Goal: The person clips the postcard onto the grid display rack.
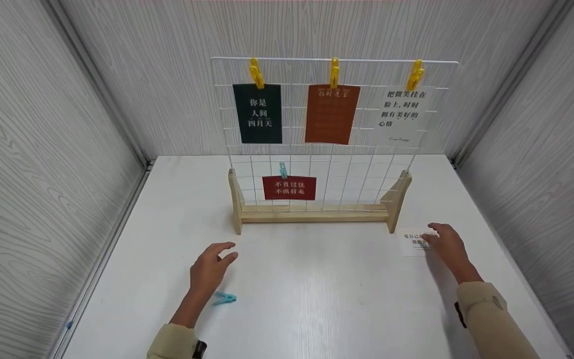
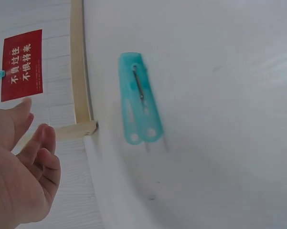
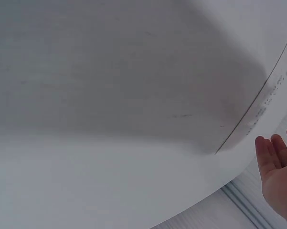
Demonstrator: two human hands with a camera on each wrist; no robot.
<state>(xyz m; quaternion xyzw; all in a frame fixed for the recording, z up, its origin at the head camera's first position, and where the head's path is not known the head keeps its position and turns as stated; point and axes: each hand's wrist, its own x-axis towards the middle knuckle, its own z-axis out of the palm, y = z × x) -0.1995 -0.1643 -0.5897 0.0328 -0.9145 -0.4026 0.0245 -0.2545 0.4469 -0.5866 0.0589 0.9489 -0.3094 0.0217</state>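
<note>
My left hand (image 1: 208, 269) hovers over the table at the left, its fingers loosely bent, with nothing between them. Close to that wrist lies a light-blue clothespin (image 1: 225, 298); in the left wrist view the same clothespin (image 2: 138, 102) rests flat on the white surface. At the right, my right hand (image 1: 447, 247) reaches over a white card with black lettering (image 1: 409, 249), which lies on the table and is partly covered by the fingers. The right wrist view has that hand (image 3: 279, 183) with fingers extended beside the white card (image 3: 263, 110).
A white wire grid (image 1: 297, 149) stands in a wooden base (image 1: 312, 216). Yellow clips hold a dark green card (image 1: 259, 132), an orange card (image 1: 332, 119) and a white card (image 1: 399, 130). A small red card (image 1: 289, 195) hangs lower from a blue clothespin (image 1: 283, 169). Walls flank the table.
</note>
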